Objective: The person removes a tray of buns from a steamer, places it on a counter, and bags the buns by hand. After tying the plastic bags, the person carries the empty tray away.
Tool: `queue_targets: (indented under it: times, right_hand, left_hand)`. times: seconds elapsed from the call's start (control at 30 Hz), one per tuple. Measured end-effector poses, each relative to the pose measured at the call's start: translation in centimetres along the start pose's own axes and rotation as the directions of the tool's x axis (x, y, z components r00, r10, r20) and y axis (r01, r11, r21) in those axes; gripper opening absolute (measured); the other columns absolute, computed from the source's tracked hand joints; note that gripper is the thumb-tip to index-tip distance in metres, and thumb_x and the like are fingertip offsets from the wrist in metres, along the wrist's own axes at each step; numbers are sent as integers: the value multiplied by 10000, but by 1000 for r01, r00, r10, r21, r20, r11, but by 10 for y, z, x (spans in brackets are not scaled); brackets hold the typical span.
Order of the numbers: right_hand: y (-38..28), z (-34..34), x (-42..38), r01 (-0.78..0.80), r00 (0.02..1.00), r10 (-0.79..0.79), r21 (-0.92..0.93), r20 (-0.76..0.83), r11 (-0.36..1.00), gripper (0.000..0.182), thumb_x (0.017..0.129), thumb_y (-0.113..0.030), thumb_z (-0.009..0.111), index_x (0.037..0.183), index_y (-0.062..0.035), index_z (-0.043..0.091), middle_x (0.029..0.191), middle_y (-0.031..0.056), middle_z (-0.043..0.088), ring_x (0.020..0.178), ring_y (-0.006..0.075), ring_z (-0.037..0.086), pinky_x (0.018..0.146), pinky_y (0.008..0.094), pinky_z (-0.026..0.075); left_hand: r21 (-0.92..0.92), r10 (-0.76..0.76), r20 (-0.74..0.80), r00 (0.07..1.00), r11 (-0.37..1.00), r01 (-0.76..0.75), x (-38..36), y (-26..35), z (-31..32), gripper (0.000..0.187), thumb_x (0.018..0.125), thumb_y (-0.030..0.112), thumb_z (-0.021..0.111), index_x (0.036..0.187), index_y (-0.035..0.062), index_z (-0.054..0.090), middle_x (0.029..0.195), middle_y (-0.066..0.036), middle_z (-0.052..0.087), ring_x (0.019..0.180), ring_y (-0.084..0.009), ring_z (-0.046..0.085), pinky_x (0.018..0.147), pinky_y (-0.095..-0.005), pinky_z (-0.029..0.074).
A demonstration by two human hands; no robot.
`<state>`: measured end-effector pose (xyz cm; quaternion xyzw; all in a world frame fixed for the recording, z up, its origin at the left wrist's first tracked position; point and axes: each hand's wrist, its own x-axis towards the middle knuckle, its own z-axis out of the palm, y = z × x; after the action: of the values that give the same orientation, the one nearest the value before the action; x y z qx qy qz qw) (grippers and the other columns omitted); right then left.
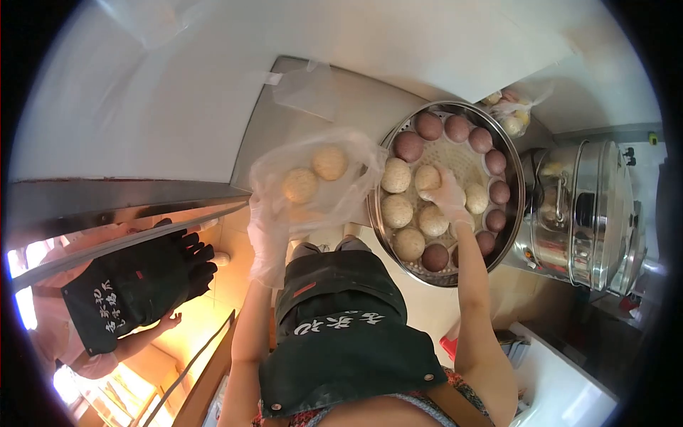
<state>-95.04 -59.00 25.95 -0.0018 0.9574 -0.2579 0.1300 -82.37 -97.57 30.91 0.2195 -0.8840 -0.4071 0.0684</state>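
Note:
My left hand [266,238], in a clear glove, grips the edge of a clear plastic bag [359,160]. Two pale buns [300,186] lie inside the bag. To its right stands a round metal steamer tray [455,151] with a perforated bottom. Purple-brown buns [429,126] line much of its rim, and several pale speckled buns [408,244] sit toward the middle and left. Inside the tray, my gloved right hand [448,198] has its fingers closed around one pale bun [427,178]; the palm hides part of the buns beneath.
Behind the bag is a metal counter [299,128] with a thin plastic sheet on it. A tied plastic bag of food [514,117] sits behind the tray. Stacked metal steamers [594,213] stand at the right. Another person in a dark apron [128,292] appears at the left.

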Motion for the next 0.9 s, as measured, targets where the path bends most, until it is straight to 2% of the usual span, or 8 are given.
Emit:
queue_targets:
  times: [0.1, 0.27, 0.33, 0.47, 0.67, 0.73, 0.83, 0.9]
  right_hand:
    - [13, -17, 6, -72, 997, 76, 662, 22, 746, 900, 651, -145, 826, 1435, -37, 397, 1297, 149, 555, 1187, 264, 555, 1024, 358, 440]
    - [-124, -24, -22, 196, 954, -297, 835, -41, 514, 907, 671, -138, 829, 1448, -30, 373, 1324, 117, 523, 1242, 205, 488, 1023, 341, 437]
    - [-170, 17, -31, -98, 938, -278, 925, 209, 366, 872, 710, -149, 812, 1449, -27, 366, 1343, 116, 504, 1243, 205, 480, 1015, 344, 441]
    - [-219, 106, -35, -483, 860, 242, 870, 449, 103, 776, 828, -240, 731, 1440, 27, 338, 1358, 124, 487, 1217, 252, 502, 1082, 362, 369]
    - [-220, 137, -41, -490, 814, 544, 743, 203, 456, 693, 878, -221, 679, 1436, 37, 359, 1449, 173, 406, 1331, 233, 411, 1093, 368, 355]
    - [-203, 111, -58, -331, 931, 344, 681, 122, 653, 663, 877, -243, 671, 1422, 25, 403, 1253, 161, 554, 1175, 257, 532, 1014, 382, 419]
    - [-168, 67, -72, -35, 958, 263, 857, -118, 513, 600, 823, -282, 714, 1319, 4, 532, 1030, 164, 665, 1023, 276, 624, 900, 381, 487]
    - [-120, 54, -50, 29, 873, 112, 279, -475, 960, 715, 736, -327, 789, 1303, 5, 507, 1025, 167, 643, 906, 323, 644, 819, 390, 516]
  left_hand:
    - [14, 11, -22, 1000, 1000, -11, 1, -8, 2, 558, 860, 172, 660, 1397, 200, 512, 1367, -121, 533, 1089, -261, 602, 889, -341, 486]
    - [49, -51, 10, 999, 998, 50, 0, -1, 0, 619, 870, 197, 645, 1447, 208, 419, 1360, -145, 536, 1050, -325, 625, 855, -382, 505]
    - [59, -42, -4, 999, 997, 42, -2, 4, 1, 654, 876, 201, 633, 1473, 216, 365, 1362, -153, 532, 1049, -351, 625, 851, -395, 509]
    - [-18, -24, -27, 999, 1000, 24, -9, 17, -5, 678, 888, 151, 598, 1499, 215, 310, 1395, -162, 509, 1085, -365, 609, 871, -390, 504]
    - [-193, -16, 1, 1000, 981, 16, -12, 24, -12, 765, 843, -3, 566, 1524, 167, 262, 1514, -170, 384, 1278, -346, 514, 965, -376, 483]
    - [-188, -38, 9, 999, 982, 39, -9, 24, -11, 767, 834, -20, 563, 1523, 160, 276, 1515, -158, 392, 1301, -316, 502, 986, -360, 469]
    - [-182, 12, -13, 1000, 983, -14, -5, 25, -13, 766, 824, -29, 561, 1519, 150, 292, 1499, -144, 424, 1311, -302, 496, 997, -350, 459]
    - [-200, 17, -15, 1000, 980, -19, -5, 25, -11, 769, 821, -33, 557, 1519, 142, 287, 1499, -143, 424, 1315, -302, 491, 1003, -346, 455]
